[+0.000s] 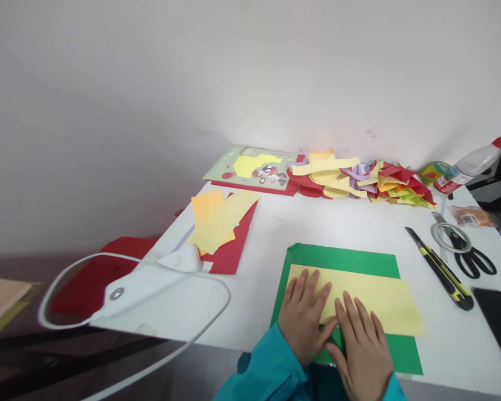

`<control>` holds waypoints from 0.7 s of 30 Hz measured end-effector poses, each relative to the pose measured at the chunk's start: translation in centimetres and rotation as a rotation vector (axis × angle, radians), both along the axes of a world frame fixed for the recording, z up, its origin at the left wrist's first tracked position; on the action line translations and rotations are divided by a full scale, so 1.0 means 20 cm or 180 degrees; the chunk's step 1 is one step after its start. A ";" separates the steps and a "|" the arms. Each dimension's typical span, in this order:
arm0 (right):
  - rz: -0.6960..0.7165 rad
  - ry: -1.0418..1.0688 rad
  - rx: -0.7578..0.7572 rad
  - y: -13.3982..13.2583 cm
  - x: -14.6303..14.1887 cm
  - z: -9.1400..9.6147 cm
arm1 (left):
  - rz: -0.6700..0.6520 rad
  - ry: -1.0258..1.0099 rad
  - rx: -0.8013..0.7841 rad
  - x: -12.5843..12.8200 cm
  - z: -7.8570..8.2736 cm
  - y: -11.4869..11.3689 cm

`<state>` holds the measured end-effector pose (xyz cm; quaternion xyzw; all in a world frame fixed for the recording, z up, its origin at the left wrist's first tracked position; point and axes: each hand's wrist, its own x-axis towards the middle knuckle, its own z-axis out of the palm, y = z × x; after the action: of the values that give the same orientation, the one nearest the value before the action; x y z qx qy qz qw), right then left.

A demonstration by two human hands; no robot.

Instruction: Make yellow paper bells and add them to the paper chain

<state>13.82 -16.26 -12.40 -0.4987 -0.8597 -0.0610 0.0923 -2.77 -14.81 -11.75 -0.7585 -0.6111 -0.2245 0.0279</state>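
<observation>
A strip of pale yellow paper [384, 295] lies across a green sheet [338, 254] near the front edge of the table. My left hand [303, 320] rests on the left part of the strip, its fingers stretched out and spread. Flat beside it, my right hand [361, 345] presses on the strip's lower edge with extended fingers. The two thumbs nearly meet at that edge. Some of the strip and the green sheet is hidden under both hands. The strip's right end reaches past the green sheet onto the white tabletop.
Right of the sheets lie a utility knife [440, 270], scissors [470, 253], a tape roll [451, 238] and a black phone [499, 323]. A bottle [470, 167] stands behind. Paper scraps [396, 184] line the wall. At left are a white power strip [150, 284] with its cable and red paper [234, 256].
</observation>
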 end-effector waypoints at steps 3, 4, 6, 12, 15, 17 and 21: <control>-0.0101 0.0068 -0.0029 -0.01 -0.01 -0.02 | 0.0007 0.0053 0.0012 0.00 0.00 -0.01; -0.0149 0.0104 -0.0029 -0.01 -0.02 -0.03 | 0.0008 0.0067 0.0011 0.00 0.00 -0.01; -0.0195 0.0141 -0.0018 -0.01 -0.02 -0.05 | 0.0004 0.0075 0.0001 0.00 0.00 -0.01; -0.0090 0.0017 0.0050 -0.01 0.00 -0.07 | 0.0062 0.0005 -0.0050 0.00 0.01 -0.01; -0.0059 -0.0020 0.0065 0.00 0.01 -0.07 | 0.0089 -0.0023 -0.0117 0.00 0.00 -0.02; -0.0064 -0.0044 0.0056 0.00 0.01 -0.07 | 0.0082 -0.0063 -0.0164 0.00 -0.01 -0.02; -0.0028 -0.0115 0.0030 0.00 0.02 -0.07 | 0.0025 -0.0156 -0.0298 0.00 -0.02 -0.02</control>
<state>14.27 -16.34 -13.90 -0.5008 -0.8588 -0.0744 0.0787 -2.81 -15.17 -12.09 -0.7509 -0.6244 -0.2140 -0.0217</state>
